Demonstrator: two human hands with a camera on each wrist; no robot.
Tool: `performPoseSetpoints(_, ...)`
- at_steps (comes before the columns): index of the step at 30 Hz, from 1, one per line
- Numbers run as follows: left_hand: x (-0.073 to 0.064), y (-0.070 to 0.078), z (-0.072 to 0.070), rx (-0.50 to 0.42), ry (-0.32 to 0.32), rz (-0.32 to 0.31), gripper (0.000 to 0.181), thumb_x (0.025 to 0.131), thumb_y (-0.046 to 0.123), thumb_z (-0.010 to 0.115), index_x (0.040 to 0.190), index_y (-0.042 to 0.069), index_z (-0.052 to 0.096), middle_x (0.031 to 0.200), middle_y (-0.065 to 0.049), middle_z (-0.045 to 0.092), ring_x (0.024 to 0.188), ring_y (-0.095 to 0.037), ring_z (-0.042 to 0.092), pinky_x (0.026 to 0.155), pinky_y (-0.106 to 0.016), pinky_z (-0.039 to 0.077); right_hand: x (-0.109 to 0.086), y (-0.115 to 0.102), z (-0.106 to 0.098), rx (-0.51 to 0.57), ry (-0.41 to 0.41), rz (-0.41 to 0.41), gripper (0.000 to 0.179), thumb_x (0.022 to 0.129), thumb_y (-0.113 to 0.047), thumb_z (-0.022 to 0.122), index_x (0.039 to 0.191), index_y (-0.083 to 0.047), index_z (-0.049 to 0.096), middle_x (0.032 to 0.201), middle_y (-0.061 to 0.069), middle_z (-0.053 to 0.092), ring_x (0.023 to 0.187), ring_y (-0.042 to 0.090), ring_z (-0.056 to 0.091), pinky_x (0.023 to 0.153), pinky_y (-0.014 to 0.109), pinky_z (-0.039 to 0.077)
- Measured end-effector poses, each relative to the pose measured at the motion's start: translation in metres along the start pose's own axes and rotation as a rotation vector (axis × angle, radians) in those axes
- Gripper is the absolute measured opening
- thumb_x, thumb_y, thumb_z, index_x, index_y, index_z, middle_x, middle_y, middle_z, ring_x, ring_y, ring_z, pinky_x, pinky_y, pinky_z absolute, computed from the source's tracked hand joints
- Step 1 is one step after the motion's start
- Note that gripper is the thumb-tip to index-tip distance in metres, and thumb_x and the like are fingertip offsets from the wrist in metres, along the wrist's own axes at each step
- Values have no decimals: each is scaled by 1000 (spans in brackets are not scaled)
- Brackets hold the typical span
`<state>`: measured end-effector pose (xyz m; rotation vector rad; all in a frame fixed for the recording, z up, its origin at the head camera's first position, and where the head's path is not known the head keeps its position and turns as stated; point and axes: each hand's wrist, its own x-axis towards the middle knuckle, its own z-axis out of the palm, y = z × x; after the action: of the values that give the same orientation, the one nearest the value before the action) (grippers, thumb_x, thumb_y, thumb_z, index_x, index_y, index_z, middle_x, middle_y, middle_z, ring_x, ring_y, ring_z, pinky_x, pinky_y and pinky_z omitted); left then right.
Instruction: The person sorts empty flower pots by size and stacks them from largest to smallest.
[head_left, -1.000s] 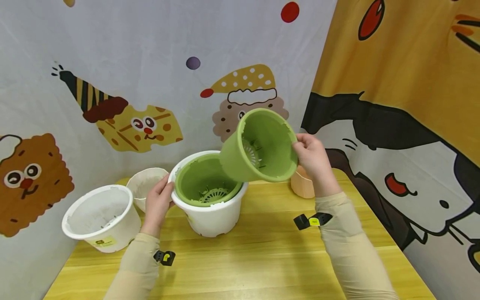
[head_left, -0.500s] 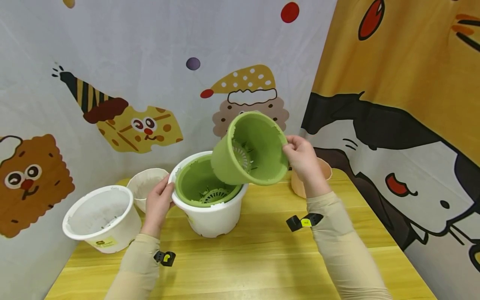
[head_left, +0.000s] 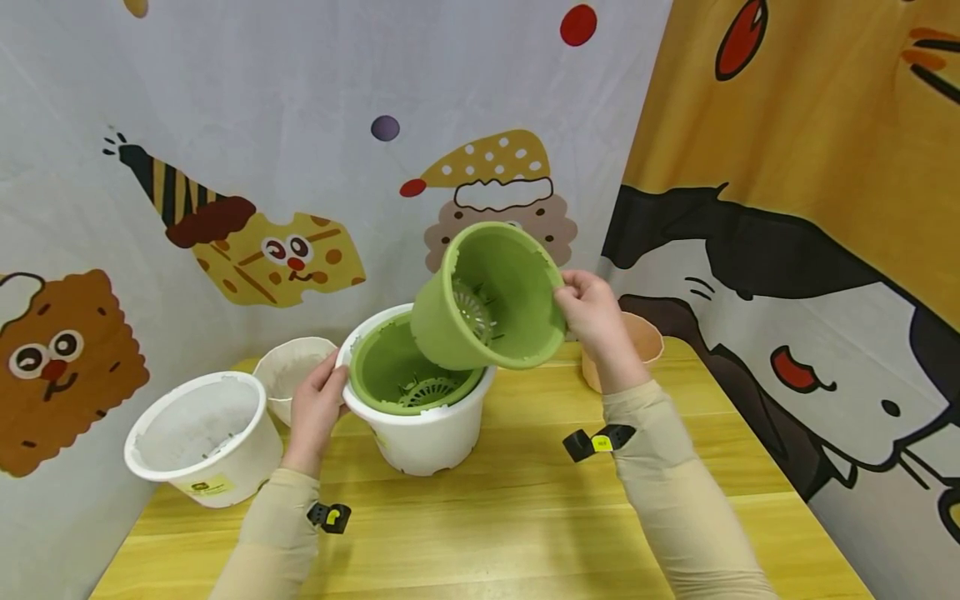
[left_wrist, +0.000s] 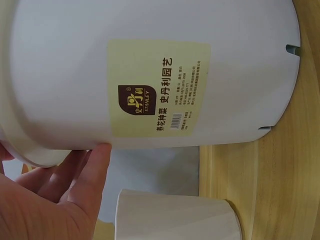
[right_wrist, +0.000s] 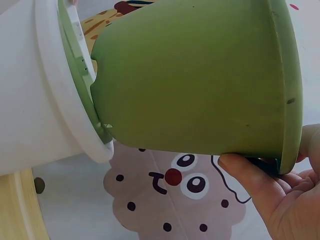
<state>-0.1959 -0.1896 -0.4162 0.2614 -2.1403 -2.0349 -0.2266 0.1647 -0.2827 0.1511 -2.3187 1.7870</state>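
In the head view, my left hand (head_left: 315,412) grips the rim of a white flowerpot (head_left: 427,442) standing on the table. Nested inside that pot is a green flowerpot (head_left: 382,358) with a slotted base. My right hand (head_left: 596,321) pinches the rim of a second green flowerpot (head_left: 517,292), tilted with its mouth facing me and its base over the nested pot. From the right wrist, the held pot's bottom edge meets the white pot's rim area, and my thumb lies along its wall. A yellow label (left_wrist: 195,90) shows on the white pot in the left wrist view.
Another white flowerpot (head_left: 262,442) stands at the left of the wooden table (head_left: 480,533). Behind it is a cream faceted pot (head_left: 285,358). A peach pot (head_left: 645,337) sits at the back right, partly hidden by my right hand. Cartoon-printed curtains (head_left: 300,100) hang behind the table.
My right hand has moved left with the tilted green flowerpot, bringing it further over the nested one. More of the peach pot shows. My left hand has stayed on the white rim.
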Motion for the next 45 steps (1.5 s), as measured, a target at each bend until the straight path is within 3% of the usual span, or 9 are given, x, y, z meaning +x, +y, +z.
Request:
performPoseSetpoints(15, 0, -1, 0, -4, -2, 1, 49, 103, 24, 50, 150, 10, 44, 150, -12, 44, 84, 2, 61, 73, -22, 58, 1, -9, 13, -42, -50, 34, 34, 96, -5, 47, 125, 6, 60, 85, 9, 57, 63, 10, 54, 52, 17, 47)
performPoseSetpoints(25, 0, -1, 0, 11, -3, -2, 49, 103, 25, 49, 150, 11, 44, 150, -11, 44, 83, 2, 60, 72, -21, 58, 6, -13, 25, -74, -112, -41, 35, 95, -1, 46, 126, 11, 56, 82, 12, 58, 59, 11, 56, 50, 17, 49)
performPoseSetpoints(45, 0, 0, 0, 6, -1, 0, 49, 103, 25, 50, 150, 11, 44, 149, -12, 45, 83, 2, 60, 72, -20, 57, 9, -16, 48, -179, -152, -46, 33, 94, 0, 47, 123, 9, 59, 90, 17, 64, 64, 16, 61, 54, 22, 54)
